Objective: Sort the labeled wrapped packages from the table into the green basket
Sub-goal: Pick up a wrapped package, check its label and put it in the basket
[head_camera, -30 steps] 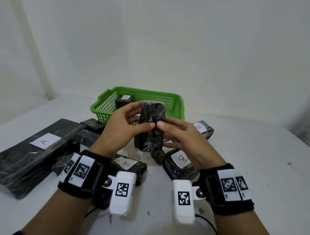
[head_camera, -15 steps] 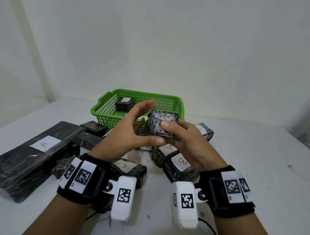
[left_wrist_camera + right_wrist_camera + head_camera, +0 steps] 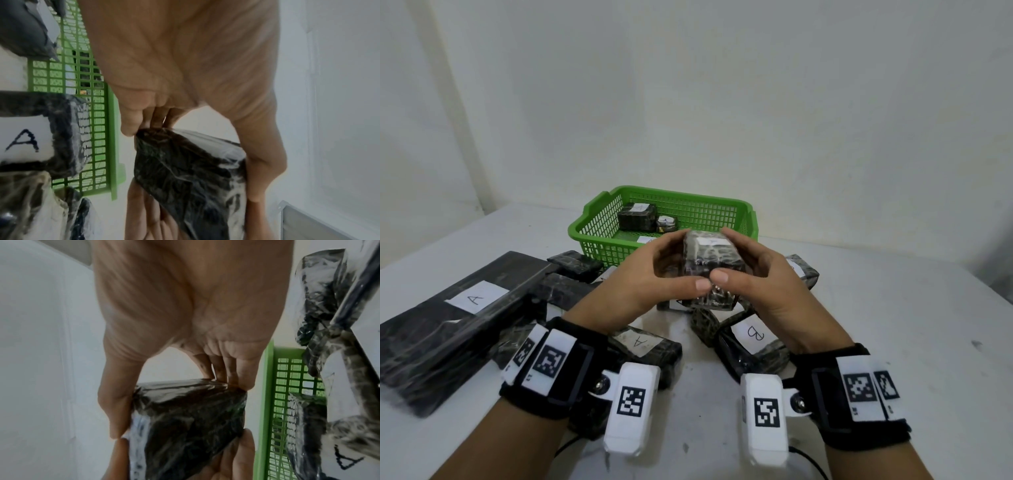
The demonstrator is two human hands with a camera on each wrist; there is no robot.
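Both hands, left hand [image 3: 650, 277] & right hand [image 3: 763, 281], grip wrapped package [image 3: 710, 263] above table [image 3: 893, 325], near green basket [image 3: 602, 219].

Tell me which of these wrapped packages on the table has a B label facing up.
The package just below the right hand, near the table's middle, shows a clear B; the other readable labels on the table say A.

Package: we turn the wrapped package [image 3: 710, 260] from upright to flat, white label now facing up, mid-frame.
Hands: left hand [image 3: 654, 274] and right hand [image 3: 763, 277] now cup its sides.
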